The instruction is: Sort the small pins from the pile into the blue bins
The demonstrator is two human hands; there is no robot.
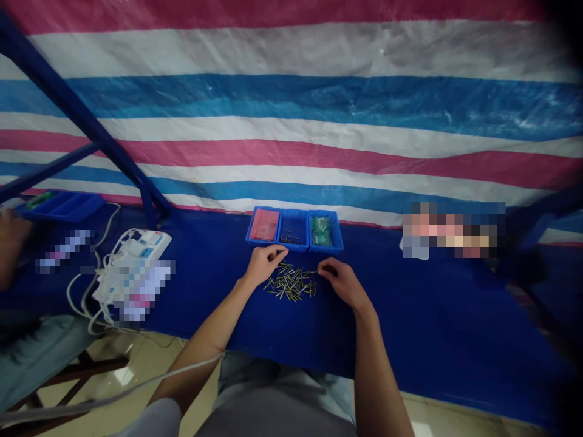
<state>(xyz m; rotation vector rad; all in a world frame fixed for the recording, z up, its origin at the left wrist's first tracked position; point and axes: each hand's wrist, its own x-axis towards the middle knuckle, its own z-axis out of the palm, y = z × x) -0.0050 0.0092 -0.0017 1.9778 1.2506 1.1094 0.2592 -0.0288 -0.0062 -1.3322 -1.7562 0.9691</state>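
A loose pile of thin metallic rods [291, 284] lies on the blue table [410, 328]. At the pile's upper left, my left hand [265, 264] has its fingertips pinched together, just in front of the blue three-section tray [294, 247]; what they hold is too small to name. My right hand [341, 280] pinches at the pile's right edge, with a thin rod at its fingertips. Pink sheets [265, 224] fill the tray's left section, a few rods [289, 238] lie in the middle one, and green-looking packets [321, 232] are in the right one.
White power strips [152, 244] with tangled cables lie on the left. Beyond them are another blue tray [68, 207] and another person's hand [11, 243]. A blue metal frame [86, 124] rises at the left, before a striped sheet [291, 133]. Blurred items sit at the right.
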